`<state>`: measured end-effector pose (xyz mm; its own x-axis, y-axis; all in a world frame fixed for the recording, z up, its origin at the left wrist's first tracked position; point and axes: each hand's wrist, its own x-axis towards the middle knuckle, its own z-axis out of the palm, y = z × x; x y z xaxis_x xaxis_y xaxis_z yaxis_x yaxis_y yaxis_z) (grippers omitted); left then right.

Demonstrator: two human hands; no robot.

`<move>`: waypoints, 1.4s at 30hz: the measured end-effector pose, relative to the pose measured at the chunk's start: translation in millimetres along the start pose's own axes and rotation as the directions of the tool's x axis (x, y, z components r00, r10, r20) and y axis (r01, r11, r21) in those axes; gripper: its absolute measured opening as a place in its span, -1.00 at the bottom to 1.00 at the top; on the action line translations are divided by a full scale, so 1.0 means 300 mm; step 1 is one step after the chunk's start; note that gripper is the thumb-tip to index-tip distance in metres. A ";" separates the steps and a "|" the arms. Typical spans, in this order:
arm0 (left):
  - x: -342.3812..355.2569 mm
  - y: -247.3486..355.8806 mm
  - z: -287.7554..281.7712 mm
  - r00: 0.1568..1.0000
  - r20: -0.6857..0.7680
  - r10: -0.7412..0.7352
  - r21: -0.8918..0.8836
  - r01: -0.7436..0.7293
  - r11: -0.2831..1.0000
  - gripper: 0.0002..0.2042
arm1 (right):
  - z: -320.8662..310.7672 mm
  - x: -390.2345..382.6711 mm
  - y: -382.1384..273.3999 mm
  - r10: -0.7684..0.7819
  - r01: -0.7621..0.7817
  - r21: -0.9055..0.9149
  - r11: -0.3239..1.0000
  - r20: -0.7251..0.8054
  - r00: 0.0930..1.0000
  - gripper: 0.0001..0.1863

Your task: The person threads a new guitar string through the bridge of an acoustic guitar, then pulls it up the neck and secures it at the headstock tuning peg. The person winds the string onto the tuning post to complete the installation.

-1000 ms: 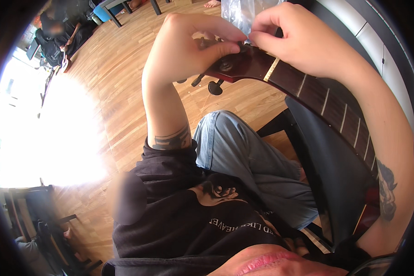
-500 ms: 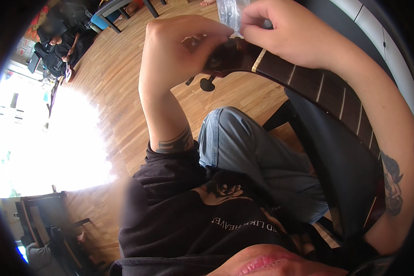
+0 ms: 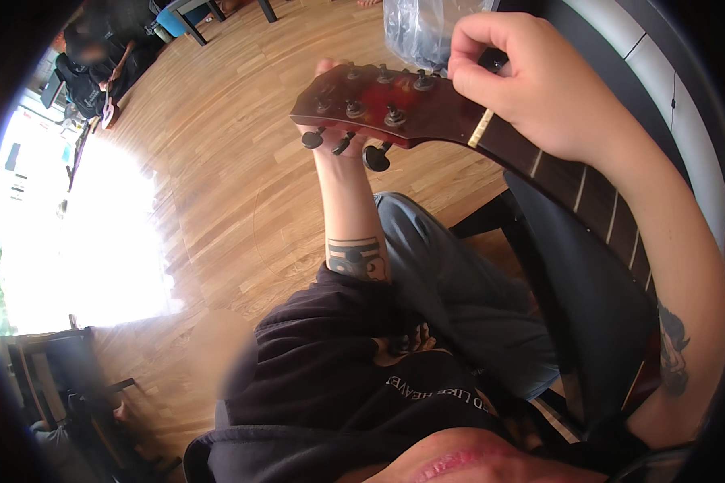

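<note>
A dark red guitar headstock (image 3: 370,105) with black tuning pegs (image 3: 376,157) and several metal posts lies across the upper middle. My left hand (image 3: 329,68) reaches under it, largely hidden. Fingertips show past its far edge, and the hand seems to hold it from below. At the headstock's far edge, beside the pale nut (image 3: 481,128), my right hand (image 3: 519,80) is closed in a pinch. A dark rounded piece (image 3: 495,60) shows inside the loop of its fingers; what the fingertips hold is hidden. The fretboard (image 3: 572,177) runs down to the right under my right forearm.
A clear plastic bag (image 3: 417,36) lies just beyond the headstock. My jeans-clad leg (image 3: 459,274) is below the neck. At the far left another person (image 3: 97,72) sits with a guitar (image 3: 109,109). Black furniture (image 3: 56,378) stands lower left on the wood floor (image 3: 242,161).
My left hand has left the top of the headstock and now lies underneath it, uncovering the posts. My right hand has moved slightly right and down, still pinched. More of the plastic bag shows.
</note>
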<state>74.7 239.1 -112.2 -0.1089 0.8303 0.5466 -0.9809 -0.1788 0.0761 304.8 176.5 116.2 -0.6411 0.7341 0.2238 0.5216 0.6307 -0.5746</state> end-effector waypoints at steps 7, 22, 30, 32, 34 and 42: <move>-0.050 -0.283 0.084 0.957 0.173 -0.232 -0.136 0.256 0.957 -0.45 | -0.010 -0.049 -0.049 0.170 -0.170 -0.016 0.985 -0.008 0.985 -0.84; -0.005 -0.396 0.092 0.963 0.267 -0.021 -0.189 0.074 0.979 -0.61 | -0.002 -0.033 -0.040 0.169 -0.169 -0.004 0.986 0.018 0.986 -0.83; -0.004 -0.370 0.128 0.949 0.315 -0.023 -0.078 0.050 0.996 -0.67 | 0.005 -0.024 -0.018 0.102 -0.102 -0.016 0.995 -0.008 0.995 -0.75; 0.006 -0.365 0.162 0.922 0.387 -0.009 -0.080 0.044 0.996 -0.72 | 0.004 -0.023 -0.038 0.150 -0.150 -0.011 0.989 0.016 0.989 -0.72; 0.027 -0.365 0.161 0.924 0.381 -0.012 -0.039 0.029 0.999 -0.76 | 0.005 -0.022 -0.031 0.136 -0.136 -0.010 0.991 0.006 0.991 -0.70; 0.095 -0.423 0.218 0.820 0.550 -0.160 -0.415 0.435 0.799 -0.91 | 0.004 -0.026 -0.030 0.119 -0.119 -0.035 0.992 -0.005 0.993 -0.67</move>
<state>206.7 250.9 -51.9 0.1564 0.4189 0.8945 -0.8982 0.4370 -0.0476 304.5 164.7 118.7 -0.5720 0.8050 0.1576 0.6132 0.5473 -0.5696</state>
